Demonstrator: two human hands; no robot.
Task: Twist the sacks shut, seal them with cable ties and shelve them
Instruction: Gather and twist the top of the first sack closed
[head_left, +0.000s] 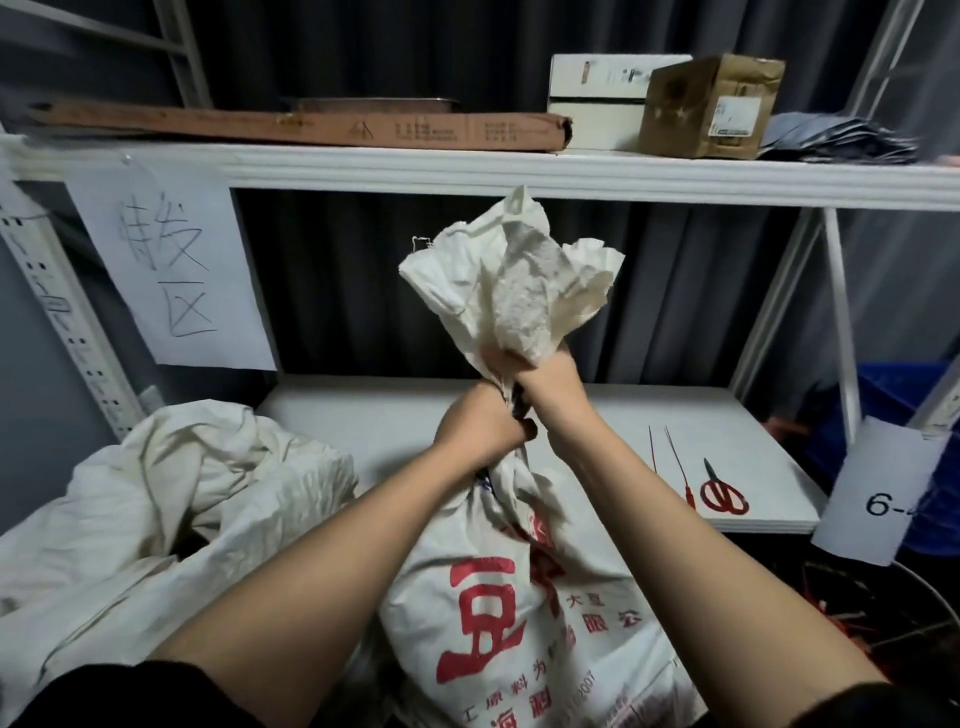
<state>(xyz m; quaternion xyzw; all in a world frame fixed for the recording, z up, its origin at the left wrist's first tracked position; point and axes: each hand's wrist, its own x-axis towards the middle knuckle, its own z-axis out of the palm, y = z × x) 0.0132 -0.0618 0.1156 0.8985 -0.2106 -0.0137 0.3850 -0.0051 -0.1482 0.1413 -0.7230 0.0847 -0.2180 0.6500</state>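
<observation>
Standing in front of the shelf (545, 415), against its front edge, the printed sack (519, 613) has its neck bunched up and held with both hands: the left hand (485, 423) is wrapped tight round the lower neck, and the right hand (540, 371) is clenched on it just above, with the loose mouth flaring out over the fists. No tie is on the neck as far as I can see, though the fists hide that part. The risk from here is the twist springing back: either hand must let go to reach the red cable ties (675, 462) at the shelf's right front corner, and one fist alone may not keep the stiff woven cloth wound. A second, slack sack (171, 499) slumps over the left front edge with its mouth open, so its contents could spill if it is nudged. Red-handled scissors (722, 493) lie just beside the ties. The shelf is a white board in a metal rack before dark curtains; a handwritten paper sign (171, 270) hangs on the upper left, and cardboard boxes (711, 104) sit on the tier above.
</observation>
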